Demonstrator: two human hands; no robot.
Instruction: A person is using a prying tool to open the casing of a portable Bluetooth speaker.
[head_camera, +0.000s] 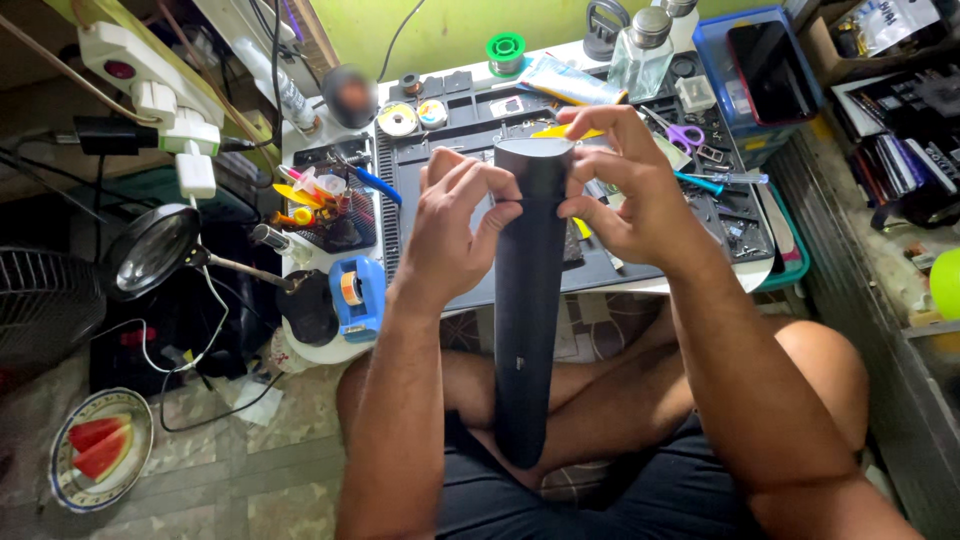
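Long black tube (528, 300), prob. a cylindrical speaker, held upright between both hands over the person's crossed legs. Bottom end rests in the lap, so its weight sits there and the hands only steady and work the top end. Top end is level w/ the near edge of the work mat (440, 150), close to the tools.

Left hand (455, 230): comes up from below left, forearm near vertical, wrist bent in toward tube. Fingers curled and pressed together, tips + thumb pinching at the tube's upper left edge, just under the cap. Looks like a grip on a seam or cover edge; can't tell if anything is lifting.

Right hand (625, 195): forearm runs in from lower right, wrist cocked. Fingers spread and arched over the top rim, index tip on the far rim, thumb against the right side of the tube. Reads as a brace against the left hand's pull.

Around: scissors (685, 133) and screwdriver (725, 178) on mat to the right, w/in reach of right hand. Magnifier (150, 250) on stand at left, tape dispenser (355, 295) just beside table edge. Plate (62, 490) w/ watermelon slices on floor, well apart. Phone (770, 70) lies in a blue tray at back right.
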